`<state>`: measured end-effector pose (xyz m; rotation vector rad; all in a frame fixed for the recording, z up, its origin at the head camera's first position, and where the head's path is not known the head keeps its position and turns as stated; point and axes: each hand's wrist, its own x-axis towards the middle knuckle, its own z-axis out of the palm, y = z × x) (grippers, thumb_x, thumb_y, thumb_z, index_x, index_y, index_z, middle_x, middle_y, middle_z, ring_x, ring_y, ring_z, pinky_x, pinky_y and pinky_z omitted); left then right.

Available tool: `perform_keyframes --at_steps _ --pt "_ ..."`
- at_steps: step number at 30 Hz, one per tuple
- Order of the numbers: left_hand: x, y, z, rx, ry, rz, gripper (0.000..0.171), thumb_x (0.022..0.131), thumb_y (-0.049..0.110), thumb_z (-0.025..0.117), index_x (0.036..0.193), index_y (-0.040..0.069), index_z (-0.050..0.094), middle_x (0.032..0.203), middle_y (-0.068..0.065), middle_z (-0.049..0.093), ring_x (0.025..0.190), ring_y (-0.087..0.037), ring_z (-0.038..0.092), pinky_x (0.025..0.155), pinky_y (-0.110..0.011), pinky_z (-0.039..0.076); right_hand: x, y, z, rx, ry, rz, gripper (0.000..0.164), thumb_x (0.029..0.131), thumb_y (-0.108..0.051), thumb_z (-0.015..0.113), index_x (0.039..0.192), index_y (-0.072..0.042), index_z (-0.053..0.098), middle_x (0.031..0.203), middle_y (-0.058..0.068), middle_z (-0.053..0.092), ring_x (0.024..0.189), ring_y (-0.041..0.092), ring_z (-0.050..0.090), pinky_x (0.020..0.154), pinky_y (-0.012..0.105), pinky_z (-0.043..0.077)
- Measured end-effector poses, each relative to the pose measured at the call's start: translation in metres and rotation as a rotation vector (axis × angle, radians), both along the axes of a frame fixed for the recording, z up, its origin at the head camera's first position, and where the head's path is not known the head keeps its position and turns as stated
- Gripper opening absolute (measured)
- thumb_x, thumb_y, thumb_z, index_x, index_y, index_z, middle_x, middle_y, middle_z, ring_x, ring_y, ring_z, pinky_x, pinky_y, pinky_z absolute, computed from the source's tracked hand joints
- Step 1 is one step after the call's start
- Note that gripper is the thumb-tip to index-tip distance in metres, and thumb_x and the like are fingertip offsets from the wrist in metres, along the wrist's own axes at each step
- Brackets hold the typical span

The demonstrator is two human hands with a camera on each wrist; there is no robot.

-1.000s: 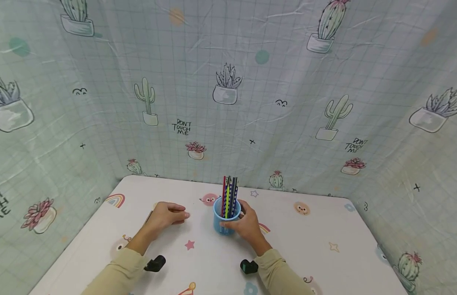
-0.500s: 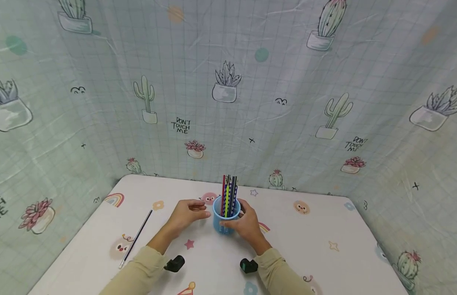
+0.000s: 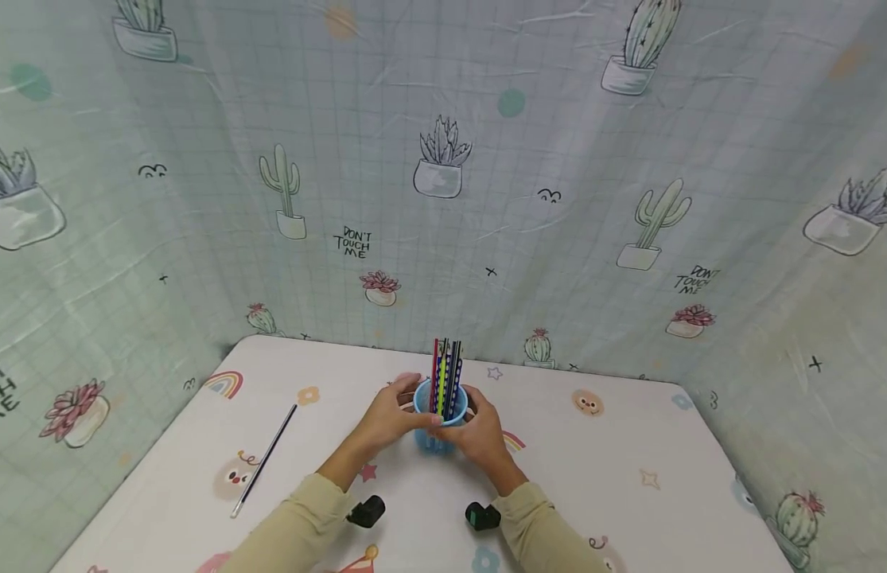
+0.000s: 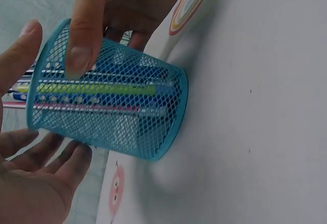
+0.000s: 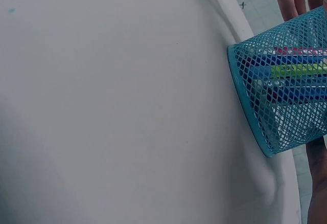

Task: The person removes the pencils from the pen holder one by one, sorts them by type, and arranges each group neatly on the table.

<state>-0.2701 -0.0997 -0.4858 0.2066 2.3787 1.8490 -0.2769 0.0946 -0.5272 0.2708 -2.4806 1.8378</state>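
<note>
A light blue mesh pencil cup (image 3: 434, 443) stands upright near the middle of the table, with several pencils (image 3: 443, 380) in it, red, yellow-green and dark blue dotted. My right hand (image 3: 484, 434) grips its right side; in the left wrist view that thumb presses the mesh below the rim. My left hand (image 3: 384, 418) is spread around the left side. In the left wrist view its thumb lies close to the rim, apart from the mesh, and its fingertips (image 4: 79, 155) are at the cup's side; whether they touch, I cannot tell. The mesh partly veils the pencils' lower ends.
A single dark pencil (image 3: 266, 458) lies slantwise on the white patterned table (image 3: 601, 469), to the left of my left forearm. Behind and on both sides hangs a cactus-print cloth (image 3: 486, 231). Black wrist devices (image 3: 482, 516) sit under both cuffs.
My left hand has moved right from over the loose pencil to the cup's left side, uncovering that pencil. My right hand and the cup have stayed in place.
</note>
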Motion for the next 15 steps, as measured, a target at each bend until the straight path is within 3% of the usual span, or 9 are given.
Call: perform_keyframes --at_steps 7,15 --pt "0.001 0.011 -0.002 -0.08 0.019 0.006 0.095 0.082 0.031 0.09 0.159 0.007 0.04 0.154 -0.018 0.055 0.138 -0.039 0.056 0.115 -0.058 0.047 0.001 -0.001 0.0 0.008 0.029 -0.002 0.085 0.076 -0.019 0.095 0.148 -0.005 0.051 0.15 0.019 0.058 0.142 0.039 0.054 0.115 0.053 0.045" --pt "-0.001 0.014 -0.01 -0.059 0.045 0.008 0.091 0.079 0.032 0.093 0.156 0.012 0.048 0.148 -0.013 0.061 0.131 -0.032 0.061 0.112 -0.055 0.051 0.003 0.0 0.001 0.019 0.023 -0.018 0.083 0.076 -0.015 0.094 0.146 -0.005 0.052 0.148 0.019 0.059 0.141 0.04 0.054 0.116 0.055 0.044"
